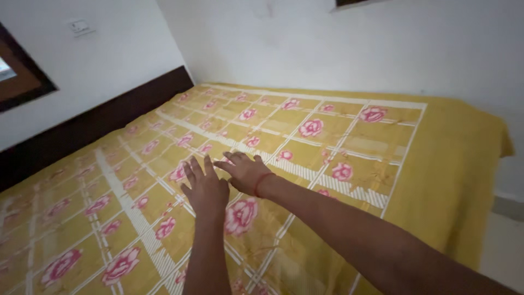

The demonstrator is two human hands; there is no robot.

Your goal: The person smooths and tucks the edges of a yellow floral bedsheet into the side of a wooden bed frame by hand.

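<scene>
A yellow bedsheet (349, 142) with pink roses and white grid stripes covers a bed. Both of my arms reach out over it. My left hand (206, 188) lies flat, palm down, with its fingers spread on the sheet near the bed's middle. My right hand (244, 171) lies just to its right, also palm down with fingers apart, pointing left so its fingertips sit close to the left hand. A red thread circles the right wrist. Neither hand holds anything.
A dark wooden headboard (93, 123) runs along the left wall. White walls meet at the far corner, with a wall switch (81, 26) and a dark window frame (19, 76) at the left. The sheet hangs over the bed's right edge (475, 180) toward the floor.
</scene>
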